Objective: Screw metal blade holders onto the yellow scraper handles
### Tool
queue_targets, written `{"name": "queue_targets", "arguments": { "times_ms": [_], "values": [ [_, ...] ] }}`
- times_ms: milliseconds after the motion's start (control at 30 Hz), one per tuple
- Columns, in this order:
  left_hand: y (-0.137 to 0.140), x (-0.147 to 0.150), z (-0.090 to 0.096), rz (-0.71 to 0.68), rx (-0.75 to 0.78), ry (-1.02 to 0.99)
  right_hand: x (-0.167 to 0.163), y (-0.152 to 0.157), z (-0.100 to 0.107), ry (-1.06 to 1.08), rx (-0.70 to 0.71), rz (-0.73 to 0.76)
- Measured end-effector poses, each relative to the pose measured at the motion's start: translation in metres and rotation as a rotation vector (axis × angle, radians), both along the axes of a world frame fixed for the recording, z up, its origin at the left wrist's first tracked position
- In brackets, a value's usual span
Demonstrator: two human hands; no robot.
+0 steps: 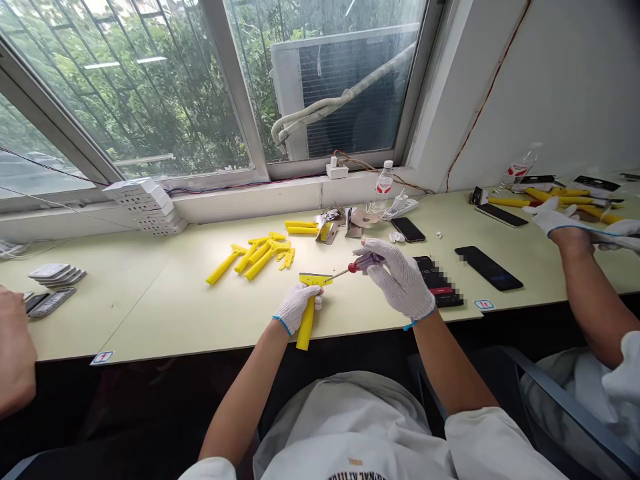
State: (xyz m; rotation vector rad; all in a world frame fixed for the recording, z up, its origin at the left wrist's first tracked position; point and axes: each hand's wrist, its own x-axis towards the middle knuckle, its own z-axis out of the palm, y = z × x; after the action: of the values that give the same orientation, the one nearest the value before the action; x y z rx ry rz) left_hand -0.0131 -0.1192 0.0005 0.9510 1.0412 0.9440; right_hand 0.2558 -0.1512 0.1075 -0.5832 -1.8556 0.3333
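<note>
My left hand (299, 307), in a white knit glove, is wrapped round a yellow scraper (306, 330) near the table's front edge. Its wide head with a dark edge points away from me. My right hand (400, 280), gloved too, grips the red and purple handle of a screwdriver (353, 267). The screwdriver's shaft slants down to the left, its tip at the scraper head, by a small screw or hole; whether it is seated I cannot tell. Beyond my left hand lie several yellow scraper handles (265, 257) and small yellow pieces (286, 258).
Metal blades (353, 223) and more yellow handles (301, 227) lie at the back beside a water bottle (384, 183). Phones (407, 229) are on the right. A co-worker's gloved hands (555, 219) work at far right; another person's hand (15, 353) shows at left.
</note>
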Motion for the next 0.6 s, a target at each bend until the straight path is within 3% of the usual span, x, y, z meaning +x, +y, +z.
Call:
{"name": "queue_targets", "arguments": {
  "times_ms": [400, 600],
  "values": [
    [-0.005, 0.002, 0.013, -0.016, 0.016, 0.02, -0.001, -0.008, 0.015, -0.032, 0.136, -0.1],
    [-0.003, 0.001, 0.008, -0.017, 0.012, -0.009, -0.003, -0.001, 0.015, -0.013, 0.263, -0.182]
  ]
}}
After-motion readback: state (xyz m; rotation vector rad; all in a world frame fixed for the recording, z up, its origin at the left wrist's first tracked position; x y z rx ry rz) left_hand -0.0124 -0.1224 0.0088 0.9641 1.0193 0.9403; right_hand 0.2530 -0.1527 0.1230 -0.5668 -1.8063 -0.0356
